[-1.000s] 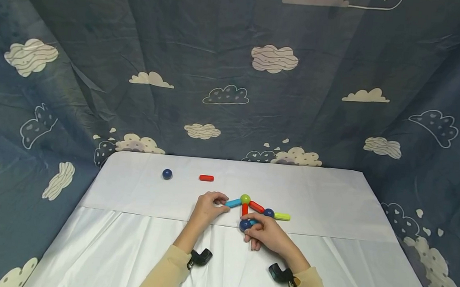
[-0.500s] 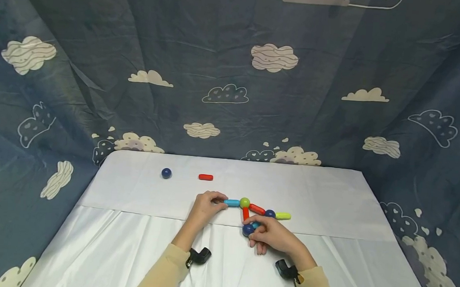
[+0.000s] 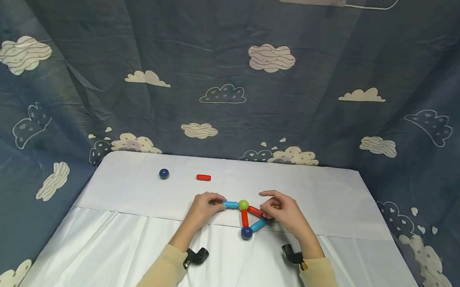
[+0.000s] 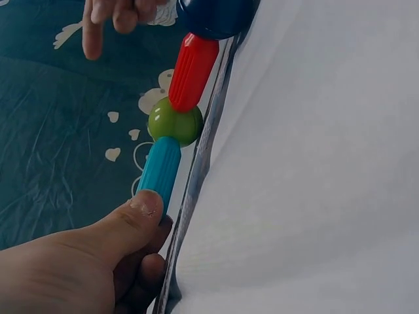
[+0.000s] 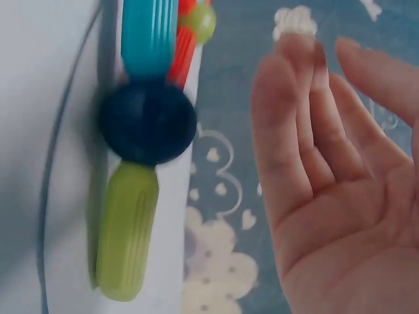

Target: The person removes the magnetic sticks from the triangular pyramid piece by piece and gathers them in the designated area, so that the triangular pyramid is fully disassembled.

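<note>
My left hand [image 3: 205, 207] pinches the free end of a light blue magnetic stick [image 4: 160, 163] between thumb and fingers. That stick's other end meets a green ball [image 3: 243, 205]. Two red sticks [image 3: 244, 218] run from the green ball, one to a dark blue ball [image 3: 246, 232] in front, the other to a second dark blue ball [image 5: 147, 123] at right. Another light blue stick [image 3: 259, 224] joins those dark blue balls, forming a triangle. A yellow-green stick [image 5: 127, 232] extends from the right ball. My right hand [image 3: 287, 212] holds nothing, its fingers loosely bent above that ball, hiding the yellow-green stick in the head view.
A loose dark blue ball [image 3: 164, 173] and a loose red stick [image 3: 203, 177] lie towards the back left of the white-covered table [image 3: 311, 184]. A dark cloud-patterned curtain [image 3: 227, 72] hangs behind and along both sides.
My right hand has left the front dark blue ball and moved up and to the right. The left hand keeps its pinch on the light blue stick, which has swung level.
</note>
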Demonstrator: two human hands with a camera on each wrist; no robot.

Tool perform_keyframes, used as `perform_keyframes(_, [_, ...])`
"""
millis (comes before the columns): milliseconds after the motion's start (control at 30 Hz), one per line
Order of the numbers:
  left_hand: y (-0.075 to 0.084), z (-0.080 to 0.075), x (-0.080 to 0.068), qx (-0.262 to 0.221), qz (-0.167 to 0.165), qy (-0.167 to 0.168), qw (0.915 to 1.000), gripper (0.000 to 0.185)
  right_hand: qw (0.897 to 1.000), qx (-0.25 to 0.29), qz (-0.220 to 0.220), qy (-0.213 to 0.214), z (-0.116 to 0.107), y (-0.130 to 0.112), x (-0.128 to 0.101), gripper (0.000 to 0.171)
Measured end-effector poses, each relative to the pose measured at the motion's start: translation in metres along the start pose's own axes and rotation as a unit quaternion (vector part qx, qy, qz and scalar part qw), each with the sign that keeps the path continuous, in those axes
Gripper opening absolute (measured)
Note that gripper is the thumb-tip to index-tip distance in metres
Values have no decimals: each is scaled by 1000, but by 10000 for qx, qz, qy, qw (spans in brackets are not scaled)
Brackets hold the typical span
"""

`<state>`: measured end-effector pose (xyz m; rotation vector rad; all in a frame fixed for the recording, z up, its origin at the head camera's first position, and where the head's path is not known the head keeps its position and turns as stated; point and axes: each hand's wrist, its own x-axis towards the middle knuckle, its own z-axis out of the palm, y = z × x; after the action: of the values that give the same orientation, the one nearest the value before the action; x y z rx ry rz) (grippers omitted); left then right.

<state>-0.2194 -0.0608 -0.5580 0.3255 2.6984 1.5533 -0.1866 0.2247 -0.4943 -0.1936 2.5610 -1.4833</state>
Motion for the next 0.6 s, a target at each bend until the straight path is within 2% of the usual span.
perform_keyframes(67, [-1, -2, 0, 8, 41, -7, 10000, 14, 9990, -260, 24, 369, 1, 2, 8, 42])
perform_keyframes(167, [-2, -2, -1, 44, 85, -61, 9999, 14, 9969, -459, 192, 611, 8, 7, 17, 40])
perform_keyframes(367, [-2, -2, 1, 153, 68, -67, 9998, 15, 9957, -813, 83, 427, 25, 14, 30, 38])
perform_keyframes(600, [-1, -3, 1, 145, -57, -155, 9998, 15, 9936, -1104, 5, 247, 40, 15, 34, 37])
